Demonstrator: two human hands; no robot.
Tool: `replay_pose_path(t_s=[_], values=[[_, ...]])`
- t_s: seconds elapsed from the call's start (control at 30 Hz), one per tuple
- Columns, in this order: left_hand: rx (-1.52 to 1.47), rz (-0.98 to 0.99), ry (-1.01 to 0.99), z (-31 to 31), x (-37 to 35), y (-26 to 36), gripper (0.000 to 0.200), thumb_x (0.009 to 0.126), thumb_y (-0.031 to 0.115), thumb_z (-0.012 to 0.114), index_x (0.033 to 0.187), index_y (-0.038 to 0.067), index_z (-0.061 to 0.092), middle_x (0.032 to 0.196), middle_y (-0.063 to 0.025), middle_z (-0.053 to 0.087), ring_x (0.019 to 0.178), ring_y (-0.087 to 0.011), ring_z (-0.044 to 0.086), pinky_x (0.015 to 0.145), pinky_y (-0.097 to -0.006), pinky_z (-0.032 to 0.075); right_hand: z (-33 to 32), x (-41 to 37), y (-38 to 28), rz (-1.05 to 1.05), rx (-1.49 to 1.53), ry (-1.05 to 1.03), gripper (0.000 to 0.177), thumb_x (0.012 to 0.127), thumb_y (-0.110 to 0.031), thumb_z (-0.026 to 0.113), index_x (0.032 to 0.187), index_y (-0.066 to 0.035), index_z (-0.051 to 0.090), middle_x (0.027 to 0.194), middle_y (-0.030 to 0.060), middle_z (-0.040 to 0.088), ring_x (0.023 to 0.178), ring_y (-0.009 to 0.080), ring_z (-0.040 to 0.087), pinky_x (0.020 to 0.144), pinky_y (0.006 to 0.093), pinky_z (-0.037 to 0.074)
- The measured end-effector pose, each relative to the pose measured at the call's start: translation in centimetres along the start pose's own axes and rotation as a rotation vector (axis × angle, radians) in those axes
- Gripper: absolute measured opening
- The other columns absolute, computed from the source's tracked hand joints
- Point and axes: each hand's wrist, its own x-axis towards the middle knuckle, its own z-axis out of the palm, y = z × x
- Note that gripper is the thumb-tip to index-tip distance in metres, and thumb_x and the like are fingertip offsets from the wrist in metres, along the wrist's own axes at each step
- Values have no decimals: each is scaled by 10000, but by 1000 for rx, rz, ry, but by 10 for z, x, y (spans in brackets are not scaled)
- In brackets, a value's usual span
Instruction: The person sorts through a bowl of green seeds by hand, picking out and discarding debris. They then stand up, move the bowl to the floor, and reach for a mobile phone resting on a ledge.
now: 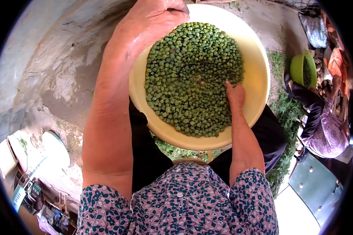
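Note:
A large pale yellow basin (pixel 258 74) rests at my lap, holding a wide heap of small, round green berries (pixel 196 55) that look like green peppercorns. My right hand (pixel 236 94) reaches into the right side of the heap. Its thumb shows on top, but the other fingers are mostly hidden among the berries. Close to the camera, my left hand (pixel 155 17) is raised over the basin's upper left rim. Its fingers are curled together at the tips, and I cannot see what, if anything, is between them.
Another person in a purple patterned top (pixel 327 135) sits at the right beside a lime green basin (pixel 305 70) of similar berries. Cut green sprigs (pixel 284 117) lie on the ground between us. A round white lid-like object (pixel 55 149) and assorted items stand at the lower left.

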Motion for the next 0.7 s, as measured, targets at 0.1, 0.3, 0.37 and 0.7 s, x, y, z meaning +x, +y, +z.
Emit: replay_pose_path(t_s=[0.1, 0.3, 0.37, 0.7], values=[[-34, -150, -31, 7, -5, 3, 171, 828, 131, 583, 899, -19, 623, 720, -73, 602, 655, -118, 554, 603, -257, 445, 13, 4, 2, -37, 81, -17, 639, 807, -462, 595, 1183, 43, 487, 1116, 241, 555, 1026, 375, 546, 829, 459, 455], [-69, -227, -67, 12, -4, 2, 175, 856, 140, 574, 938, -9, 614, 763, -27, 603, 693, -90, 544, 632, -239, 446, 29, -30, -29, -79, 232, -69, 710, 809, -468, 595, 1286, 18, 395, 1204, 261, 493, 1096, 393, 501, 867, 479, 442], [-28, -223, -75, 12, -3, 2, 174, 856, 139, 573, 937, -11, 613, 764, -28, 603, 694, -88, 543, 634, -240, 447, 27, -43, -51, -31, 388, -151, 725, 815, -446, 598, 1312, 20, 352, 1240, 274, 454, 1133, 415, 462, 897, 498, 420], [37, -180, -130, 19, -1, -1, 170, 855, 136, 572, 945, -1, 615, 778, -31, 612, 713, -95, 548, 654, -248, 453, -9, -94, -155, -214, 1160, -456, 487, 810, -135, 629, 1245, -21, 441, 954, 166, 595, 749, 152, 610, 628, 280, 518]])
